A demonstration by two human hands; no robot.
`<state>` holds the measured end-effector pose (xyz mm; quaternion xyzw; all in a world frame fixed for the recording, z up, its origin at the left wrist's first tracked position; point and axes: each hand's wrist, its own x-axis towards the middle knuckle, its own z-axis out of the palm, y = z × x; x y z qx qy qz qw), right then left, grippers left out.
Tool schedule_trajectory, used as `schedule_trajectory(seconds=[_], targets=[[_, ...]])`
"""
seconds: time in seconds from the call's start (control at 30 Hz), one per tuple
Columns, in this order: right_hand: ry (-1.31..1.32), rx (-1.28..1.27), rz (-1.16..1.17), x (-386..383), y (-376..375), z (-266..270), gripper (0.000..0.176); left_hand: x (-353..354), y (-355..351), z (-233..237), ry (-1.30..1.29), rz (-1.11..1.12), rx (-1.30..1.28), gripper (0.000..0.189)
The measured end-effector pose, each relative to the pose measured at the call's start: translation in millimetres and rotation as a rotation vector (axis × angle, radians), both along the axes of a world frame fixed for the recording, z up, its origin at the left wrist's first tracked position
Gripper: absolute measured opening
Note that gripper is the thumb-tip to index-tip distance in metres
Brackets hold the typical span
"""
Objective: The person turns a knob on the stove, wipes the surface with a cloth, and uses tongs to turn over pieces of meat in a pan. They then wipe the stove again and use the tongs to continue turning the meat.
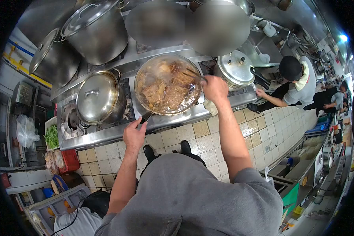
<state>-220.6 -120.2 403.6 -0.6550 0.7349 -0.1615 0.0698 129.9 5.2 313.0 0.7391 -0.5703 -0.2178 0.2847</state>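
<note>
A wide pan [136, 91] full of bubbling brown liquid and large pieces of meat [173, 96] sits on the stove in front of me. Steam rises from it. My left hand [134, 135] is closed around the end of the pan's dark handle [146, 116] at the near side. Over the pan's right rim, my right hand [216, 89] grips a two-pronged carving fork [192, 74]. Its prongs point left over the meat. A pale folded cloth [211, 107] lies by the stove's front edge, just below my right wrist.
Left of the pan stands a lidded pot [97, 98]; a pressure cooker [235, 67] is on its right. Two tall stockpots [102, 39] stand behind. A co-worker [303, 82] is close on the right. A red crate [69, 160] and leafy greens [52, 135] are at left.
</note>
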Motion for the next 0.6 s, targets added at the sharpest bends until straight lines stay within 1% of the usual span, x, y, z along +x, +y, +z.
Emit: schedule_trajectory(seconds=[0.03,0.1,0.13,0.2,0.23,0.33,0.47,0.53,0.57,0.6], targets=[[-0.103,-0.034,-0.029,-3.3,13.9,-11.6,0.026,-0.1,0.4,-1.8,0.005,0.004,-0.011,0.041],[-0.220,-0.087,-0.062,-8.9,39.1,-50.5,0.024,-0.3,0.3,-5.5,0.010,0.011,-0.020,0.042],[-0.220,-0.083,-0.060,-9.0,53.2,-64.1,0.024,0.4,0.3,-7.1,0.014,0.009,-0.031,0.042],[-0.383,-0.045,-0.111,-8.0,80.2,-87.6,0.025,0.5,-0.2,-6.1,0.014,0.008,-0.036,0.042],[-0.386,-0.041,-0.112,-8.3,91.6,-97.9,0.025,-0.5,-0.2,-3.3,0.008,0.008,-0.028,0.042],[-0.402,-0.137,-0.067,-15.3,117.3,-127.9,0.031,-1.4,-0.6,-6.3,0.013,0.006,-0.035,0.042],[-0.431,-0.115,-0.091,-20.2,124.0,-133.6,0.031,5.2,-2.5,-18.0,0.014,-0.018,-0.064,0.041],[-0.486,-0.122,-0.121,-20.7,122.3,-126.0,0.032,8.4,-4.3,-26.6,0.046,-0.031,-0.048,0.041],[-0.485,-0.137,-0.095,-17.6,122.6,-106.3,0.032,7.5,-4.3,-26.2,0.056,-0.031,-0.042,0.041],[-0.459,-0.157,-0.098,-16.6,119.5,-107.7,0.033,9.5,-5.2,-27.8,0.075,-0.039,-0.017,0.041]])
